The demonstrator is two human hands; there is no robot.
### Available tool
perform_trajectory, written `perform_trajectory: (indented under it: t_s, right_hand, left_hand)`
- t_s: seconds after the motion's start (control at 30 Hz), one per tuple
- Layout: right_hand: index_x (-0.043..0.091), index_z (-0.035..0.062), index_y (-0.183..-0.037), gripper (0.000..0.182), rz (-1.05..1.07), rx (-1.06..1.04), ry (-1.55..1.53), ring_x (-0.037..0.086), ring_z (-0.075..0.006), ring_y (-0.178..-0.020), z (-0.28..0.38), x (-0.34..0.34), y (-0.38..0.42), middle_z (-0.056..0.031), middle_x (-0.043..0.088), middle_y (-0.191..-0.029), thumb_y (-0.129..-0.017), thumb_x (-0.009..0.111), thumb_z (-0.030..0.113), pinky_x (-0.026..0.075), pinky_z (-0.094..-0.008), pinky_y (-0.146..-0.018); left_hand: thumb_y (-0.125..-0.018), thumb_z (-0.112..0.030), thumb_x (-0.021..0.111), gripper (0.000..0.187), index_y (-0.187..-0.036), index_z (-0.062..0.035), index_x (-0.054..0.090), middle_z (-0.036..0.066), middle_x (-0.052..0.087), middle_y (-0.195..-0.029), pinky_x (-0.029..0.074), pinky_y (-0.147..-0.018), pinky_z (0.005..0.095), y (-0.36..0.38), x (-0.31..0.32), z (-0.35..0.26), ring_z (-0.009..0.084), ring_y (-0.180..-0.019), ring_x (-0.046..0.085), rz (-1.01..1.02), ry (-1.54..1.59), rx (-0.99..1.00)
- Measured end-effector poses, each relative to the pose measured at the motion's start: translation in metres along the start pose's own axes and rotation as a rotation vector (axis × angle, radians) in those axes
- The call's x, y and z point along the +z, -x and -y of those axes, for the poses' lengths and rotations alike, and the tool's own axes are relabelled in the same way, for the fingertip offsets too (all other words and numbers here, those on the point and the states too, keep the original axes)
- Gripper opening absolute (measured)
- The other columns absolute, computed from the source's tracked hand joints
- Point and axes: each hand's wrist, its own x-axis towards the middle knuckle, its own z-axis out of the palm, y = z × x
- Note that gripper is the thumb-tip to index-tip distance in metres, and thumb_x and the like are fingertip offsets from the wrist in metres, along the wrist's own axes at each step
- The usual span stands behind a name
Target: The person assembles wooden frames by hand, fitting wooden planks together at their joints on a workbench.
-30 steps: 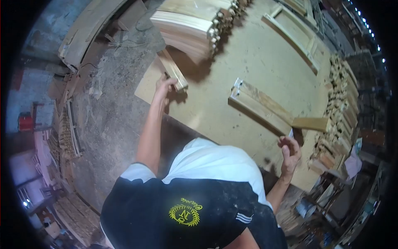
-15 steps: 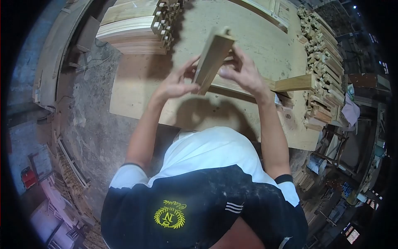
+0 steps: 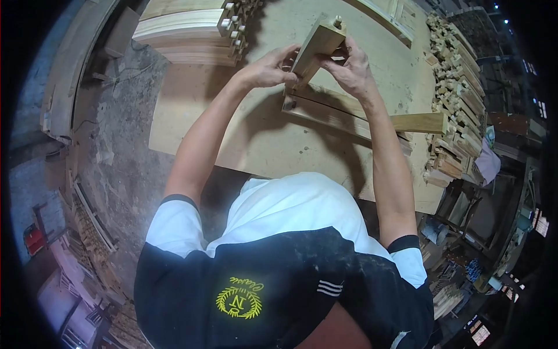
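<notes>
Left hand [image 3: 269,68] and right hand [image 3: 352,68] gripping wooden piece [image 3: 317,49], fingers partly hidden behind.

We record a pale worktop [image 3: 279,151] bearing stacked boards [image 3: 180,36] at upper left, a wooden frame [image 3: 382,18] at upper right, piled wooden pieces [image 3: 458,99] at right, and timbers [image 3: 328,118] near the centre of the frame.

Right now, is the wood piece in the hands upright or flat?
The wood piece is roughly upright: pegged end up toward the camera, other end down by the board. Whether it is seated, I cannot tell.
</notes>
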Motion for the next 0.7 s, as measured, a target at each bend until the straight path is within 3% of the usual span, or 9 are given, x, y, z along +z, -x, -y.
perform_trajectory:
  t_s: [0.17,0.3,0.4,0.53,0.7]
  right_hand:
    - [0.056,0.0003,-0.122,0.047,0.000,-0.025,0.078,0.069,-0.0209,-0.099,0.012,0.004,0.003,-0.0122,0.071,-0.101,-0.082,0.079,0.011,0.057,-0.0347,-0.088]
    - [0.054,0.0005,-0.121,0.051,-0.019,-0.034,-0.174,0.071,-0.0251,-0.097,-0.005,0.009,0.011,-0.0141,0.071,-0.104,-0.079,0.080,0.014,0.059,-0.0369,-0.080]
    - [0.053,0.0003,-0.120,0.052,-0.032,-0.072,0.028,0.071,-0.0267,-0.095,0.002,0.012,0.012,-0.0145,0.071,-0.104,-0.078,0.080,0.013,0.059,-0.0370,-0.078]
    - [0.051,0.0005,-0.122,0.056,-0.098,-0.301,0.044,0.072,-0.0292,-0.090,-0.007,0.018,0.014,-0.0155,0.070,-0.103,-0.076,0.082,0.013,0.060,-0.0371,-0.074]
    - [0.045,0.0015,-0.127,0.064,-0.168,-0.541,0.250,0.072,-0.0322,-0.085,-0.003,0.031,0.028,-0.0170,0.069,-0.102,-0.076,0.082,0.012,0.060,-0.0390,-0.072]
  left_hand:
    - [-0.079,-0.006,0.073,0.075,-0.145,-0.0042,0.038,0.016,0.058,-0.132,0.046,-0.103,0.0391,0.002,-0.003,0.006,0.0265,-0.120,0.057,0.014,-0.048,-0.027]
    - [-0.080,-0.012,0.074,0.074,-0.144,-0.0051,0.039,0.017,0.058,-0.131,0.047,-0.103,0.0408,0.008,0.001,0.001,0.0287,-0.119,0.058,0.018,-0.100,-0.025]
    - [-0.081,-0.012,0.073,0.072,-0.144,-0.0056,0.040,0.017,0.059,-0.130,0.048,-0.102,0.0423,0.004,-0.002,-0.003,0.0300,-0.119,0.058,0.022,-0.129,0.029]
    - [-0.081,-0.009,0.069,0.068,-0.143,-0.0050,0.041,0.020,0.063,-0.126,0.050,-0.098,0.0407,0.011,0.004,0.001,0.0316,-0.116,0.061,-0.032,-0.181,0.113]
    - [-0.079,-0.011,0.067,0.072,-0.144,-0.0042,0.038,0.024,0.063,-0.126,0.053,-0.088,0.0403,0.026,0.002,0.005,0.0338,-0.113,0.063,-0.013,-0.299,0.019]
